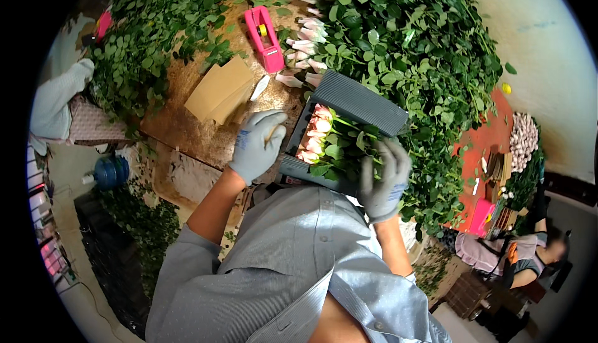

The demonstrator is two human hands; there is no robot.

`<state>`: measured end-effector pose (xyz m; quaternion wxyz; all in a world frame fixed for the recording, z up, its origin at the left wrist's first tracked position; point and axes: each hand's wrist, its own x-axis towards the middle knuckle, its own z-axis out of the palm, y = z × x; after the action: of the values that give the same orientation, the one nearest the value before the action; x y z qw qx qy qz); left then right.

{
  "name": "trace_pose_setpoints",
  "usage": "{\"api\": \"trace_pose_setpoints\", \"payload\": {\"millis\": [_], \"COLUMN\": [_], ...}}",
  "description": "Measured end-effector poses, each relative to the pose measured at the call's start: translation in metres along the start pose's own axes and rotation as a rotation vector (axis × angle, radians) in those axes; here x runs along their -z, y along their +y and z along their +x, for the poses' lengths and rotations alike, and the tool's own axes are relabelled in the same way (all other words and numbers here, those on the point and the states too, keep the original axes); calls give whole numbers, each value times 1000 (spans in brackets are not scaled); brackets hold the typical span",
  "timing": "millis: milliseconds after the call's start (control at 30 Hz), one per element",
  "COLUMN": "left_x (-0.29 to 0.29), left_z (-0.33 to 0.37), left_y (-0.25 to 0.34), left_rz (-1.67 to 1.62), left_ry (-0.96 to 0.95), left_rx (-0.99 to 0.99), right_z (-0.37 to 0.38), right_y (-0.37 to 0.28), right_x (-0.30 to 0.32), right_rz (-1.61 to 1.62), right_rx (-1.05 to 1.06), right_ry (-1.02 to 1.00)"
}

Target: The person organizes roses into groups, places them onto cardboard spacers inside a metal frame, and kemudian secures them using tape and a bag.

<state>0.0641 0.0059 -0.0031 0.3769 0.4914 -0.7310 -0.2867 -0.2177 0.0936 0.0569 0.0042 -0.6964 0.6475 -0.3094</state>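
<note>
Pale pink roses [318,132] lie in a row in a dark grey ribbed holder [364,101], blooms toward my left and leafy stems toward my right. My left hand [257,148], in a grey glove, is beside the holder's left end, fingers curled in. A thin brownish strip shows between its thumb and fingers; I cannot make out what it is. My right hand [385,181], also gloved, hovers by the stems at the holder's right end. Its fingers are bent but apart, with nothing visible in them.
A pink tape dispenser [265,41] and brown cardboard sheets [219,90] lie on the worn table [187,150]. Leafy stems [168,25] pile at the far left; more roses with wrapped heads [305,47] lie beyond the holder. Another person [529,259] is at the right.
</note>
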Motion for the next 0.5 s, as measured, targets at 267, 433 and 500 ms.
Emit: {"api": "trace_pose_setpoints", "payload": {"millis": [267, 433, 500], "left_x": [26, 3, -17], "left_z": [-3, -11, -11], "left_y": [2, 37, 46], "left_rz": [60, 87, 189], "left_ry": [-19, -361, -355], "left_rx": [-21, -246, -417], "right_z": [15, 36, 42], "right_y": [-10, -1, 5], "right_x": [-41, -48, -55], "right_rz": [0, -184, -278], "right_rx": [117, 165, 169], "right_ry": [-219, -372, -422]}}
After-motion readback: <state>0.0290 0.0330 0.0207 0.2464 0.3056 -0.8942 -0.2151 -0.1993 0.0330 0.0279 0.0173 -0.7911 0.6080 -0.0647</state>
